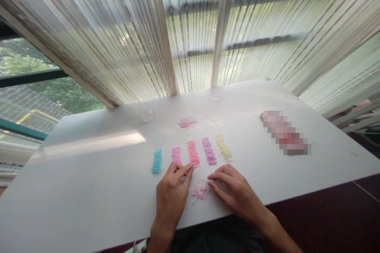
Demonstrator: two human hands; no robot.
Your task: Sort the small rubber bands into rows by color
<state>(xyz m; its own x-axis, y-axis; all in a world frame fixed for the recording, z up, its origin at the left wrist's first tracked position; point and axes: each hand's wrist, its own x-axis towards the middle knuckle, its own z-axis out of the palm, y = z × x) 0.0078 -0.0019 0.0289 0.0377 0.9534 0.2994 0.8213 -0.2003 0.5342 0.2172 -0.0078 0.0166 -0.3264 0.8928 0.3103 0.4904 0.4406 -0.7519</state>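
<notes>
Five columns of small strips lie side by side on the white table: blue (157, 161), light pink (176, 154), coral pink (193, 153), purple (209, 151) and yellow (224, 148). My left hand (175, 185) is at the lower end of the pink columns, thumb and fingertips pinched together; what they hold is too small to name. A loose pile of pink strips (200, 190) lies between my hands. At its right edge is my right hand (231, 185), its thumb and index fingertip close together by a pale strip.
Behind the columns lies another pile of pink and purple strips (187, 122). A clear container (146, 113) and a clear round lid (215, 96) are near the far edge of the white table (89, 182). A blurred pink object (285, 133) lies at right.
</notes>
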